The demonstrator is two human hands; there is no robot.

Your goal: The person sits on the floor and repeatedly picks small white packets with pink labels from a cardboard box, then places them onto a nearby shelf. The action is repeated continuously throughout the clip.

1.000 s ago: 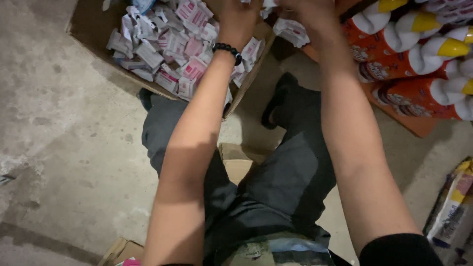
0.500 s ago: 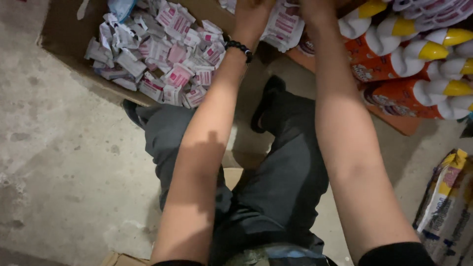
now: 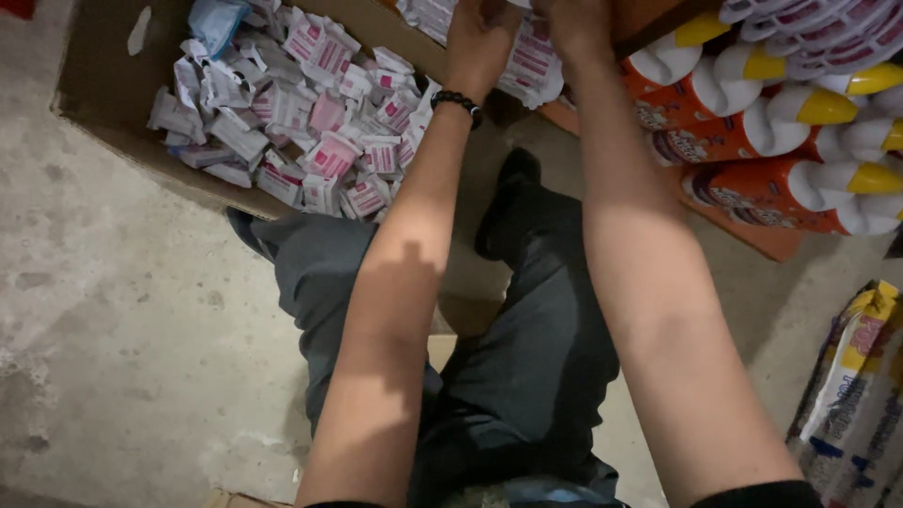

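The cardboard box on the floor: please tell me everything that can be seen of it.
The cardboard box is brown, open at the top and looks worn, with a pale scrap stuck on its inner wall. It stands on the concrete floor, left of the hands. It holds a loose heap of small pink and white packets. Its far end is cut off.

orange bottles w/ yellow caps (image 3: 752, 132), concrete floor (image 3: 113, 357)
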